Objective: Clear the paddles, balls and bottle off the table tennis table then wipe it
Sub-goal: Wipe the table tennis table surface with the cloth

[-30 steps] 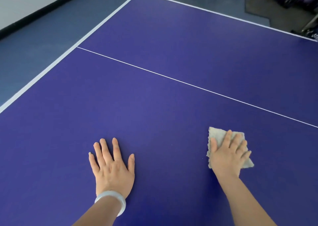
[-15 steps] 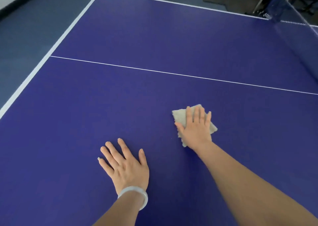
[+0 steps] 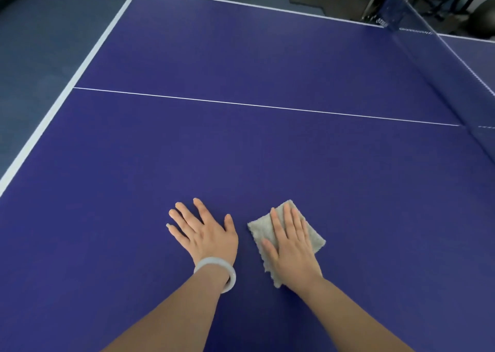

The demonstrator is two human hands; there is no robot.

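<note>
Wiping stage, by look of it: right hand [image 3: 290,247] flat, fingers straight, pressing grey cloth [image 3: 312,233] on table [image 3: 241,150]. Left hand [image 3: 205,229] spread flat just beside. No paddles, balls, bottle visible. Judged: clearing done, far half and beyond net [image 3: 455,64] likely left.

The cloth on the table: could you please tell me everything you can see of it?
The cloth is a small, pale grey-beige square of fuzzy, towel-like fabric with wavy edges. It lies flat on the blue table, turned cornerwise to the person. The right hand presses on it with straight fingers, covering its middle, and its corners stick out on each side. It does not touch the left hand.
</note>
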